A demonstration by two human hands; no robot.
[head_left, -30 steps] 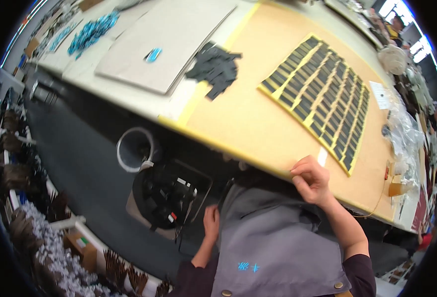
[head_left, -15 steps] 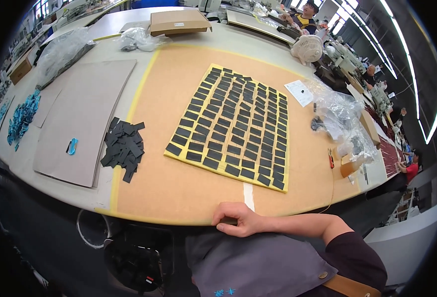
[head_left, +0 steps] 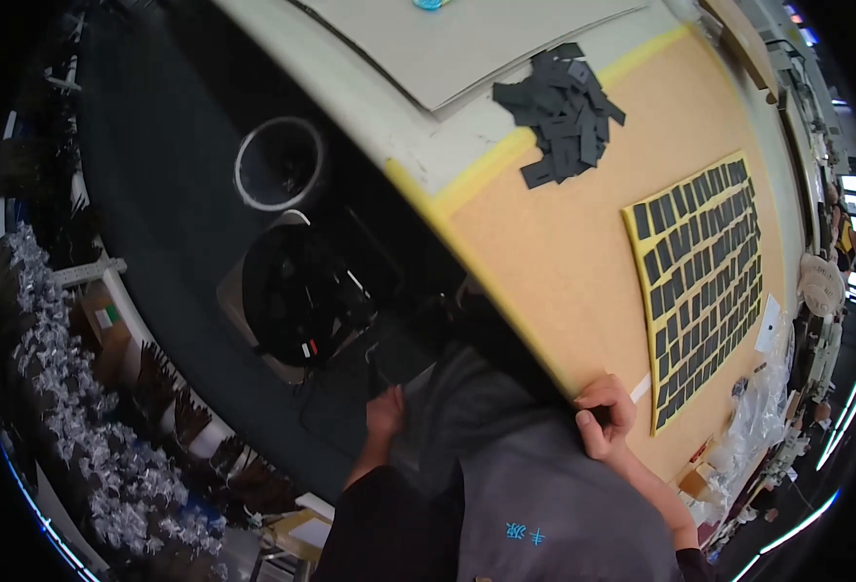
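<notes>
The yellow board (head_left: 639, 247), set with rows of black pieces, lies on the brown-covered table (head_left: 535, 262), beyond the right hand (head_left: 607, 415), whose fingers curl narrowly at the table's edge; whether they grip anything cannot be determined. The left hand (head_left: 384, 411) hangs low near a dark seat (head_left: 292, 291), its grip indeterminable in shadow. A knock or sleeve drag across the board could misalign any unsecured pieces.
</notes>
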